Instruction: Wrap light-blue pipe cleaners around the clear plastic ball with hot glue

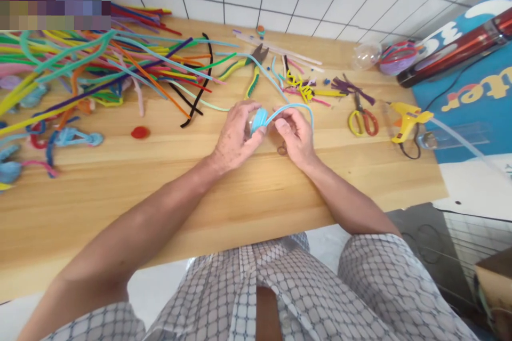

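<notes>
My left hand (237, 136) is closed around a small coil of light blue pipe cleaner (259, 119), held just above the wooden table (248, 208). My right hand (295, 136) pinches the same pipe cleaner close beside the coil. Its loose end loops up and over to the right of my right hand. A small dark ring lies on the table under my hands.
A big heap of coloured pipe cleaners (92, 64) covers the table's back left. Pliers (253, 66) lie behind my hands, scissors (362, 117) and a yellow glue gun (408, 120) to the right. A red disc (140, 132) and blue twisted shapes (76, 137) lie at the left.
</notes>
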Demonstrator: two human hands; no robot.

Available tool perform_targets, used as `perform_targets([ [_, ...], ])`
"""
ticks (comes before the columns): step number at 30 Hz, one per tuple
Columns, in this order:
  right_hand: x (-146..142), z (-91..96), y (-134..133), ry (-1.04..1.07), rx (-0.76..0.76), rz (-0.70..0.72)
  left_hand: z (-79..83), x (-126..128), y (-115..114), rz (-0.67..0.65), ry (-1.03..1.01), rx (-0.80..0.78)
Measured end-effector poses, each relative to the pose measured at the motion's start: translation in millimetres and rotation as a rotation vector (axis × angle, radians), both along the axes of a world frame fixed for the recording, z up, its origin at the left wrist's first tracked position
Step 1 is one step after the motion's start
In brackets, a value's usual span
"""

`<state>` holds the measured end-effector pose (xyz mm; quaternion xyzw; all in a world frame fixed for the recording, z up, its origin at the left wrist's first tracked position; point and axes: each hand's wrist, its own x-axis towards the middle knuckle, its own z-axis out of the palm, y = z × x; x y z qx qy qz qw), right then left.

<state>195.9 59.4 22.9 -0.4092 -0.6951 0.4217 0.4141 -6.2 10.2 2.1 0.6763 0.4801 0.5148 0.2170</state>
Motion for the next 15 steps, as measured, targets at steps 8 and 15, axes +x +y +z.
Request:
perform_targets([
  [8,-8,-1.8,1,0.094,-0.055,0.012,1.5,1,-1,-0.056,0.06,0.08],
  [15,-11,-9.1,5,0.232,-0.078,0.069,-4.5,-1,1,-0.056,0.154,0.144],
])
